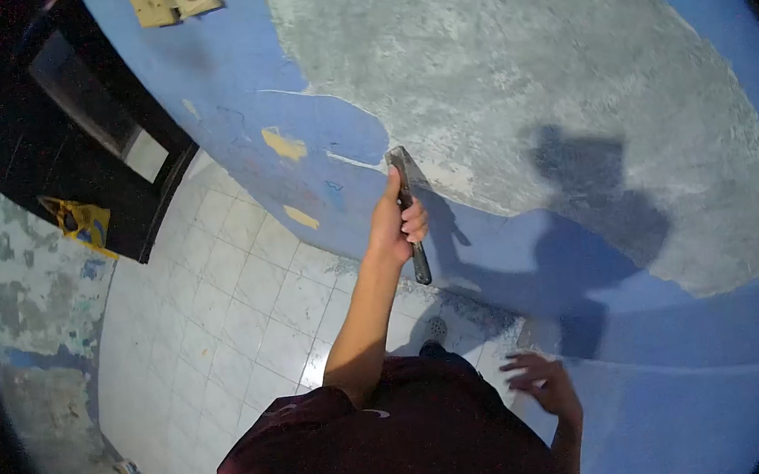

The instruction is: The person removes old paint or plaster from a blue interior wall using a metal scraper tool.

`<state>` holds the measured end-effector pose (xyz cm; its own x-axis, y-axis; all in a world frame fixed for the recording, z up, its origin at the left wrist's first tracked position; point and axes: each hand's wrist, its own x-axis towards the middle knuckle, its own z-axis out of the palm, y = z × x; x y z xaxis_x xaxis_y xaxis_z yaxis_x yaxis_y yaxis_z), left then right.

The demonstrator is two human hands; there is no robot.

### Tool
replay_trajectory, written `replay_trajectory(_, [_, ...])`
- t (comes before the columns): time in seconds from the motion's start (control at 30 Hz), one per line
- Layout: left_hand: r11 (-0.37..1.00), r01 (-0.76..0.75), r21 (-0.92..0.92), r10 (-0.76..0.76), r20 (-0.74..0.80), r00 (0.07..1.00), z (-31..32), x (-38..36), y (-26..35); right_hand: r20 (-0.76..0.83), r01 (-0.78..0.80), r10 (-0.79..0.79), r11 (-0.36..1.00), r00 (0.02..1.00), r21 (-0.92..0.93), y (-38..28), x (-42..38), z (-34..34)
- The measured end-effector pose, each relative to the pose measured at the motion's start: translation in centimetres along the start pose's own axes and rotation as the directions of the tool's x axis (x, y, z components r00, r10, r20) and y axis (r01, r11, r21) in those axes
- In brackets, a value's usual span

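My left hand is closed around a scraper with a dark handle, the thumb laid along it toward the blade. The blade end meets the wall in this view, right where blue paint borders a large bare grey patch. A thin pale line of lifted paint edge runs left from the blade. Lower down, my right hand hangs in front of my body with its fingers apart and nothing in them.
Light floor tiles spread at the left, with flakes along the wall's foot. A dark doorway and a yellow bag are at far left. Socket plates sit high on the wall. My shadow falls across it.
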<state>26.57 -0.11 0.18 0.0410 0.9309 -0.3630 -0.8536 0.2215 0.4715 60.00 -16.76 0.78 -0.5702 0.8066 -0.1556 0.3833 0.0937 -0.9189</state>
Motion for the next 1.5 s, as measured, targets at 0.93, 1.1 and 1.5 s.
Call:
replay_trajectory(0.93, [0.989,-0.067,-0.135,0.078,0.080,0.994,2.6,0.2,-0.3,-0.486,0.770,-0.704,0.135,0.518,0.624,-25.1,5.7,5.0])
replay_trajectory(1.1, [0.991,-0.071,-0.117,0.074,0.020,0.997,2.9,-0.5,-0.3,-0.585,0.857,-0.704,0.067,0.403,0.510,-25.2,6.3,6.6])
replay_trajectory(1.5, [0.988,-0.014,-0.156,0.032,0.112,0.993,1.6,-0.8,0.7,-0.725,0.991,-0.689,-0.089,0.010,0.098,-23.7,5.8,6.4])
